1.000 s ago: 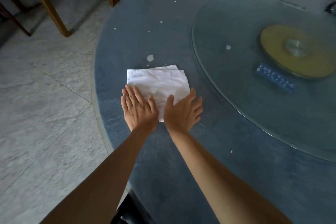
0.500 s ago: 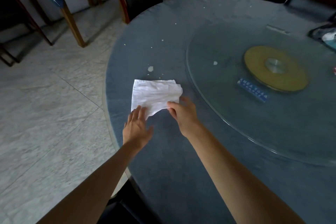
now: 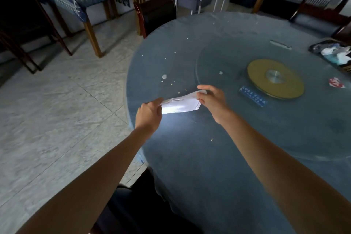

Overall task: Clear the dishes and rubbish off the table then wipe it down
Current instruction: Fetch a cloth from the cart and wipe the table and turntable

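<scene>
Both hands pinch the white cloth [image 3: 180, 103] — left hand [image 3: 150, 113] at its near end, right hand [image 3: 212, 99] at the far — just above the round table [image 3: 190, 157]. Best refold it flat, then sweep the crumbs [image 3: 164, 76] together.

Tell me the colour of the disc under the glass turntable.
Golden yellow disc, silver hub; head view.

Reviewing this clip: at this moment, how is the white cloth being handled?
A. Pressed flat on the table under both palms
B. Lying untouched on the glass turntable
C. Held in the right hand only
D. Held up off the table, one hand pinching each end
D: the left hand and right hand each pinch an end of the white cloth, which hangs lifted above the round table.
</scene>
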A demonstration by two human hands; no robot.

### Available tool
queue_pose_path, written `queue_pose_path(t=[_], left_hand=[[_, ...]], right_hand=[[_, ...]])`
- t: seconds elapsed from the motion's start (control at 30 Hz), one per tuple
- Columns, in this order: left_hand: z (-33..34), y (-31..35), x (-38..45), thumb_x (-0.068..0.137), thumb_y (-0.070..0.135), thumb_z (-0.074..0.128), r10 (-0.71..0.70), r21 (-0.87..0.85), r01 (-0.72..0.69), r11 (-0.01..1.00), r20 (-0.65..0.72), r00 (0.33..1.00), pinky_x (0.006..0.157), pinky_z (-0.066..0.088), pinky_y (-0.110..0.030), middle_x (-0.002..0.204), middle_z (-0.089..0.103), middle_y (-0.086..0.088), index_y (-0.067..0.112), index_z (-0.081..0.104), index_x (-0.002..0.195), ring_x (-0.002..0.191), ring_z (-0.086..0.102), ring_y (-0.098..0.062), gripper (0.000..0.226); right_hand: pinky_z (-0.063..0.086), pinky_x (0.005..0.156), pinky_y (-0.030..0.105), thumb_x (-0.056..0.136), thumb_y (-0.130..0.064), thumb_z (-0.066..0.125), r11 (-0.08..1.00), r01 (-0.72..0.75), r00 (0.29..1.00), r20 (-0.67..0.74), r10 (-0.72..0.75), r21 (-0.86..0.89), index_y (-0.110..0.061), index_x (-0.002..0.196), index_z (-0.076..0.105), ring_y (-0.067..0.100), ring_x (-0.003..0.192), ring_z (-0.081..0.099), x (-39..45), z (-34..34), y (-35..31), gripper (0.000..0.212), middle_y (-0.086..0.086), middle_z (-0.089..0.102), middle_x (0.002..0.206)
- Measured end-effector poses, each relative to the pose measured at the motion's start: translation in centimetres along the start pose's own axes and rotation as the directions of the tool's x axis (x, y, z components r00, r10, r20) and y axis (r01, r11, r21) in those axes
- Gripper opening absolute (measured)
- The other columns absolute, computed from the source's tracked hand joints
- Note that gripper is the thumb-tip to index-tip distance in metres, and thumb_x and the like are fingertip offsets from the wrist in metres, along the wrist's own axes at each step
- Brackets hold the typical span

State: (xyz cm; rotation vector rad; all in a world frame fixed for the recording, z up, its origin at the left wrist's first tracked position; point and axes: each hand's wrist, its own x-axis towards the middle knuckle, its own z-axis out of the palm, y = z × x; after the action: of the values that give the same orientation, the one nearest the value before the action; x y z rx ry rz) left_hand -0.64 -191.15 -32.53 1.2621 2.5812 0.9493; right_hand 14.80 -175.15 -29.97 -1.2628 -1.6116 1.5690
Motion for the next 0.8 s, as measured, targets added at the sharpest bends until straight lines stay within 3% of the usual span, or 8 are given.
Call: queue_pose_path(t=[0.13, 0.2, 0.33, 0.47, 0.53, 0.6, 0.67, 0.8], left_hand=[[1.8, 2.4, -5.4, 0.090, 0.006, 0.055, 0.128, -0.044, -0.127, 0.991, 0.019, 0.992, 0.074, 0.053, -0.048, 0.112, 0.069, -0.020, 0.015, 0.065, 0.120, 0.094, 0.063, -0.048, 0.033], [4.1, 3.1, -9.4, 0.094, 0.008, 0.052, 0.135, -0.096, -0.126, 0.987, 0.093, 0.986, 0.081, 0.053, -0.050, 0.127, 0.063, -0.018, 0.014, 0.059, 0.131, 0.107, 0.061, -0.046, 0.039], [9.5, 3.2, -16.9, 0.104, 0.020, 0.038, 0.057, -0.049, -0.041, 0.998, 0.391, 0.919, 0.111, 0.038, -0.043, 0.161, 0.031, -0.007, 0.018, 0.030, 0.156, 0.149, 0.028, -0.023, 0.052], [12.9, 2.8, -22.4, 0.096, 0.027, 0.039, -0.003, 0.082, -0.046, 0.996, 0.520, 0.854, 0.116, 0.031, -0.037, 0.165, 0.023, 0.000, 0.017, 0.018, 0.159, 0.153, 0.014, -0.015, 0.067], [13.9, 2.9, -23.5, 0.084, 0.040, 0.044, -0.022, 0.194, -0.076, 0.978, 0.456, 0.890, 0.125, 0.013, -0.037, 0.164, 0.026, -0.002, 0.014, 0.021, 0.158, 0.153, 0.015, -0.017, 0.082], [15.1, 3.7, -23.2, 0.080, 0.047, 0.047, -0.053, 0.227, -0.022, 0.974, 0.319, 0.946, 0.126, -0.002, -0.036, 0.165, 0.022, -0.005, 0.010, 0.020, 0.158, 0.155, 0.010, -0.021, 0.090], [16.8, 5.6, -22.3, 0.087, 0.046, 0.041, -0.101, 0.163, 0.068, 0.984, 0.206, 0.973, 0.125, -0.005, -0.034, 0.167, 0.010, -0.007, 0.008, 0.013, 0.159, 0.155, 0.000, -0.022, 0.086], [21.1, 9.2, -20.2, 0.099, 0.039, 0.024, -0.272, 0.099, 0.265, 0.959, 0.060, 0.960, 0.125, 0.000, -0.036, 0.167, -0.001, -0.008, 0.006, 0.006, 0.159, 0.155, -0.003, -0.022, 0.070]], right_hand=[[0.058, 0.080, 0.023, 0.091, -0.003, 0.064, 0.992, 0.035, 0.999, -0.005, -0.035, -0.122, -0.017, 0.108, 0.075, 0.004, 0.078, 0.067, -3.2, -4.6, 1.7, 0.025, -0.004, 0.070, 0.095], [0.057, 0.079, 0.026, 0.091, -0.002, 0.061, 0.987, 0.010, 1.000, -0.024, -0.014, -0.163, -0.020, 0.106, 0.074, 0.005, 0.080, 0.066, -5.5, -7.0, 4.1, 0.027, -0.003, 0.070, 0.095], [0.054, 0.083, 0.038, 0.088, -0.001, 0.060, 0.960, -0.117, 0.990, -0.101, 0.093, -0.255, -0.024, 0.105, 0.072, 0.019, 0.087, 0.065, -10.0, -11.1, 11.5, 0.031, 0.006, 0.071, 0.100], [0.050, 0.081, 0.032, 0.088, -0.006, 0.061, 0.863, -0.200, 0.980, -0.089, 0.180, -0.463, -0.020, 0.121, 0.068, 0.021, 0.093, 0.064, -12.6, -14.0, 18.5, 0.037, 0.003, 0.070, 0.111], [0.046, 0.096, 0.036, 0.089, -0.010, 0.064, 0.781, -0.138, 0.990, -0.060, 0.128, -0.610, -0.014, 0.124, 0.064, 0.025, 0.107, 0.061, -12.8, -14.9, 20.7, 0.036, 0.006, 0.069, 0.116], [0.036, 0.109, 0.044, 0.092, -0.019, 0.065, 0.621, 0.031, 0.997, -0.018, -0.072, -0.783, -0.009, 0.129, 0.062, 0.033, 0.124, 0.052, -12.1, -15.3, 21.5, 0.038, 0.011, 0.064, 0.124], [0.031, 0.115, 0.046, 0.095, -0.024, 0.060, 0.534, 0.172, 0.975, 0.066, -0.211, -0.828, -0.009, 0.135, 0.057, 0.036, 0.135, 0.042, -10.9, -14.8, 21.4, 0.043, 0.016, 0.053, 0.141], [0.036, 0.115, 0.048, 0.099, -0.017, 0.059, 0.528, 0.410, 0.902, 0.247, -0.353, -0.744, -0.001, 0.149, 0.045, 0.042, 0.144, 0.038, -8.1, -11.6, 21.4, 0.054, 0.026, 0.037, 0.157]])
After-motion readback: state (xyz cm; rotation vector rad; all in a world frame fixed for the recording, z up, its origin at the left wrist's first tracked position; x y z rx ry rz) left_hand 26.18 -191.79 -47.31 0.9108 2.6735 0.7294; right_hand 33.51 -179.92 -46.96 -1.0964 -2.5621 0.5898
